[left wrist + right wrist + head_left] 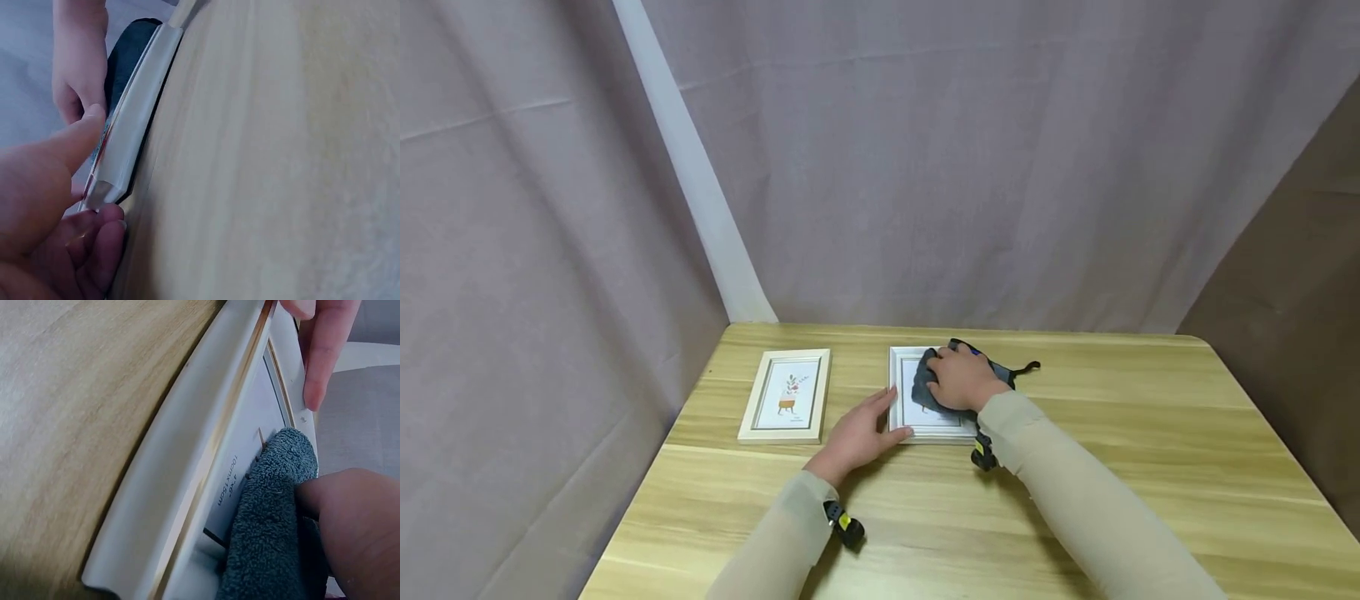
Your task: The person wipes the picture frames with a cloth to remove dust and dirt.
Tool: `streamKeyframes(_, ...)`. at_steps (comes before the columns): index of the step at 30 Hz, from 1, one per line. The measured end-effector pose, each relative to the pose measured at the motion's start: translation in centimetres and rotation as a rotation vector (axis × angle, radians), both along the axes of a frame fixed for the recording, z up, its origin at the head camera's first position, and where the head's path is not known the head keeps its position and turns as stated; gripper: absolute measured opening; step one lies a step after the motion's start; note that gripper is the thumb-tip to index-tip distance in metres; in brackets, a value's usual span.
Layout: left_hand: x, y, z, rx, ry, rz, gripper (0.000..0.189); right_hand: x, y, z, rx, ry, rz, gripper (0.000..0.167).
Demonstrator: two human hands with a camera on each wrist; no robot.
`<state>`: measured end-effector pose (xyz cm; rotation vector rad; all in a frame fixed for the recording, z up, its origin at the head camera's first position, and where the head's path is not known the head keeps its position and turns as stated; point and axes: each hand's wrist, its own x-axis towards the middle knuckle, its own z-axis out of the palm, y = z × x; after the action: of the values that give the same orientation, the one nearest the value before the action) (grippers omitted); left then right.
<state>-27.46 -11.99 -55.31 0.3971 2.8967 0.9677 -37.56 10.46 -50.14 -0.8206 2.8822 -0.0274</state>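
Note:
A white picture frame [895, 364] lies flat on the wooden table, its print partly covered by a dark grey-green cloth [924, 388]. My left hand [859, 429] holds the frame's near left corner, fingers along the left side and thumb at the near edge. In the left wrist view, fingertips curl beside the frame's corner [107, 191]. My right hand [962, 379] grips the cloth and presses it onto the glass, right of centre. Up close, the terry cloth [269, 512] bunches under the thumb, beside printed size text.
To the left lies a second, cream picture frame [749, 414] with a potted-plant print. The cloth's black loop [1028, 367] trails to the right on the table [1150, 433]. Grey-mauve curtains [910, 183] hang behind the table's far edge.

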Motion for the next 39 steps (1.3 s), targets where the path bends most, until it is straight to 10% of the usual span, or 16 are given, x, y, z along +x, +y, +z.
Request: streamKeyframes(39, 0.3, 0.3, 0.5, -0.066, 0.019, 0.008, 0.091, 1.7, 0.8, 1.1, -0.003, -0.031, 0.141, 0.048)
